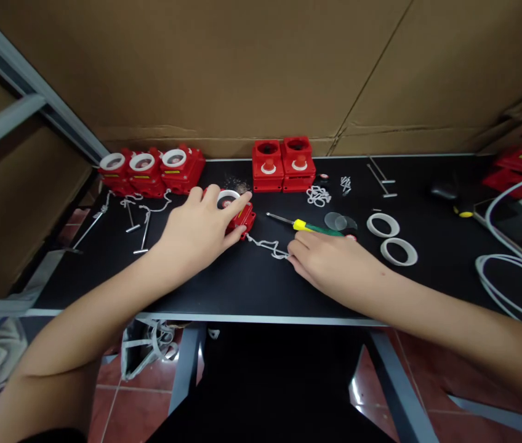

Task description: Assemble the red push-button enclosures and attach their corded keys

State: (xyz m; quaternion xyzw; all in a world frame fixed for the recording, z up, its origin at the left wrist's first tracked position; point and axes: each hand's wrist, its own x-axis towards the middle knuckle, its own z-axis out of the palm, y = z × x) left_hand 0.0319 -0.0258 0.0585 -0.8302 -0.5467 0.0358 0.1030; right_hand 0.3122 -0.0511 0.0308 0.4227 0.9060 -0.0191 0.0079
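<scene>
My left hand grips a small red box from above, thumb at its near side and fingers over its top. A white ring with a round window shows between the fingers. From the box's near right corner a knotted white cord runs to the right across the black table. My right hand pinches the far part of that cord, its fingertips low over the tabletop. Just behind the right hand lies a screwdriver with a yellow and green handle, partly hidden by the hand.
Three red boxes with white rings stand at the back left, with cords and metal T-bars before them. Two red boxes stand at the back middle. Loose white rings, clear discs and a white hose lie to the right.
</scene>
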